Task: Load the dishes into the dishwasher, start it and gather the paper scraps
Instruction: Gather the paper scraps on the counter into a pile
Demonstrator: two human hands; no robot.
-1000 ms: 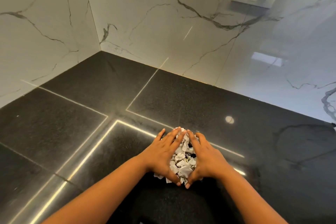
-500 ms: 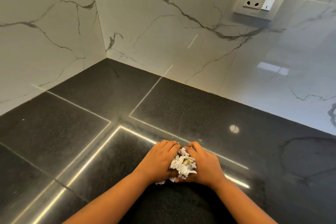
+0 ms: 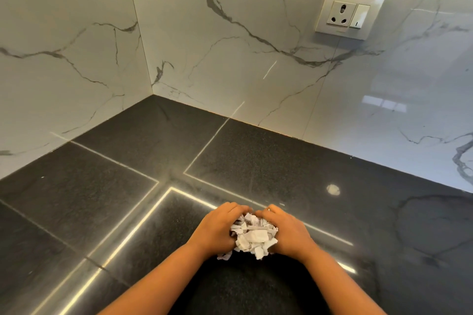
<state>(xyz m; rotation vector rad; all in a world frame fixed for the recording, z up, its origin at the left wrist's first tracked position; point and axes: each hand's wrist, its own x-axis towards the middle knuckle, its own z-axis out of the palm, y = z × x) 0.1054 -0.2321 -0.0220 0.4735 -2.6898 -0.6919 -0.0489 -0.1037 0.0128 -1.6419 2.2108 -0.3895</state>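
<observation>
A heap of torn white paper scraps sits bunched between my two hands on the black countertop. My left hand curls round the heap from the left, fingers bent over its far side. My right hand curls round it from the right, and the fingertips of both hands nearly meet beyond the pile. A few scraps poke out at the near side, by my left wrist. No dishes or dishwasher are in view.
White marble-patterned walls meet in a corner behind the counter. A wall socket with a switch is mounted at the upper right. Bright light strips reflect on the glossy counter.
My fingers were flat and spread beside the scraps; they have curled in and squeezed the pile into a tighter heap. The view has tilted up a little.
</observation>
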